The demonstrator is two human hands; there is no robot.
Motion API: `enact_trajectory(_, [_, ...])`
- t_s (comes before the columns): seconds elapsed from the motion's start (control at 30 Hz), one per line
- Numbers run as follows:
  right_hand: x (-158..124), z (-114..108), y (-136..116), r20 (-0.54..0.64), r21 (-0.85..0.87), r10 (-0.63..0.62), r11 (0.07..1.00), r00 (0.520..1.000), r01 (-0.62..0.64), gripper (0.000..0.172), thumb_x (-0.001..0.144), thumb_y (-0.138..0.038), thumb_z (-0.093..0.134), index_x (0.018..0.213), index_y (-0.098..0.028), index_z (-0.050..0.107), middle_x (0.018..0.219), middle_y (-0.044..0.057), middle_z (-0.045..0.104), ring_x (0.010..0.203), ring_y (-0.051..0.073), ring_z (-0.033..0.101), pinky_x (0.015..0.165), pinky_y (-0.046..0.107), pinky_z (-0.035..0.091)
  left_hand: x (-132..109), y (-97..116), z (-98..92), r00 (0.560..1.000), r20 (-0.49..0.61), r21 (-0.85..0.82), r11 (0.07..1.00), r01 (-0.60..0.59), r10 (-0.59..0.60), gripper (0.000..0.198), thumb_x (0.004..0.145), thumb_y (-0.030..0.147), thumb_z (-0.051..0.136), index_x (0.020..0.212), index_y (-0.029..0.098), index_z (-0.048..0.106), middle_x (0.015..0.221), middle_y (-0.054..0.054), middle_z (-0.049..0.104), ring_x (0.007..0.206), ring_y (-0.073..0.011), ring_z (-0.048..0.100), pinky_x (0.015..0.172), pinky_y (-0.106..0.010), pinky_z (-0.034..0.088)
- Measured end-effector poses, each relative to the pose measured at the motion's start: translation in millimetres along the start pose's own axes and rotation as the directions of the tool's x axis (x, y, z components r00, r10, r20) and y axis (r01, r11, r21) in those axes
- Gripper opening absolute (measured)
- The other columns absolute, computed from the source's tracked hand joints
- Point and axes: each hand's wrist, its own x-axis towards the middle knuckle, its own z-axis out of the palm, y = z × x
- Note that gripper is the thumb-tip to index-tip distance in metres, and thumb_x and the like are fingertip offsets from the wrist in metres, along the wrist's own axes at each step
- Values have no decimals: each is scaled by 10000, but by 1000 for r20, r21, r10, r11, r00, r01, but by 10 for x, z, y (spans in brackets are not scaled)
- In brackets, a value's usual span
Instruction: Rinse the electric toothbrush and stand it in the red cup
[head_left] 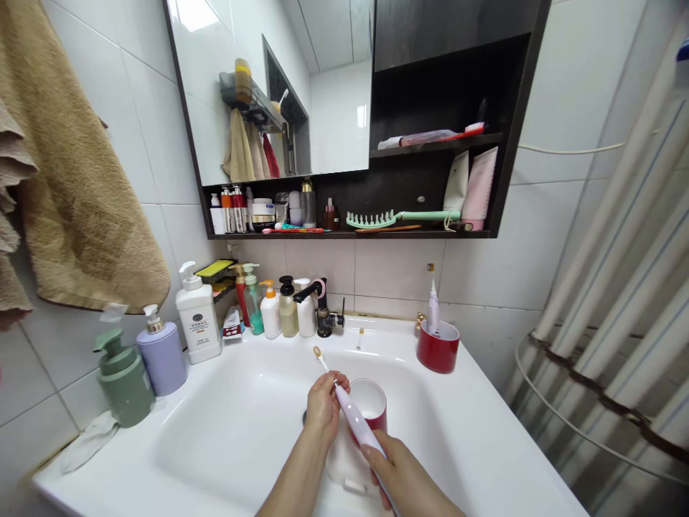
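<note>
Over the sink [215, 424], both hands are on one electric toothbrush [354, 415] with a pale pink handle, tilted up to the left. My right hand [401, 467] is wrapped round the lower handle. At the neck, the fingers of my left hand [324, 403] close on the white brush head [319, 355], whose bristles look yellowish. Just behind the handle a red cup [370, 395] with a white inside stands in the basin, partly hidden by the toothbrush and hands. A loose brush head [360, 339] rests on the sink's back ledge.
A second electric toothbrush [433, 312] stands in a red cup [438, 348] on the right ledge. The black faucet [323, 309] and several pump bottles [270, 312] line the back. A mirror cabinet [355, 235] hangs above; pipes [608, 287] run at right.
</note>
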Motion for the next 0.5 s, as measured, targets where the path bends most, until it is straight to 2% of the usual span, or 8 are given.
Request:
enact_trajectory(0.2, [21,-35,121,6,-37,-53,998,999,53,169,716,-281,284,706,-149,390,533,-37,418,309,28,347,298,153,267,44,40,-33,998,-64,35,999,18,-16,58,674,94,435,631,113,467,526,-24,539,494,-89,536,547,-209,436])
enact_trajectory(0.27, [17,-50,140,12,14,-57,998,998,56,190,722,-295,274,727,-149,395,539,-38,417,307,23,343,292,145,259,99,59,-37,998,-47,164,986,39,-32,28,669,103,449,647,119,457,544,-29,549,514,-96,544,555,-215,437])
enact_trajectory(0.37, [-3,-85,100,-21,83,-77,993,997,78,221,724,-320,271,778,-151,403,537,-45,402,313,20,335,295,140,244,257,89,17,998,-47,400,914,65,-50,59,674,132,450,618,128,435,532,-33,551,475,-97,532,522,-225,430])
enact_trajectory(0.5, [-11,-141,35,-39,129,-78,988,996,83,269,716,-357,274,811,-152,420,542,-44,390,317,28,336,299,149,242,607,106,169,994,-95,557,825,97,-52,63,651,141,490,606,102,469,525,-32,540,428,-94,499,473,-235,408])
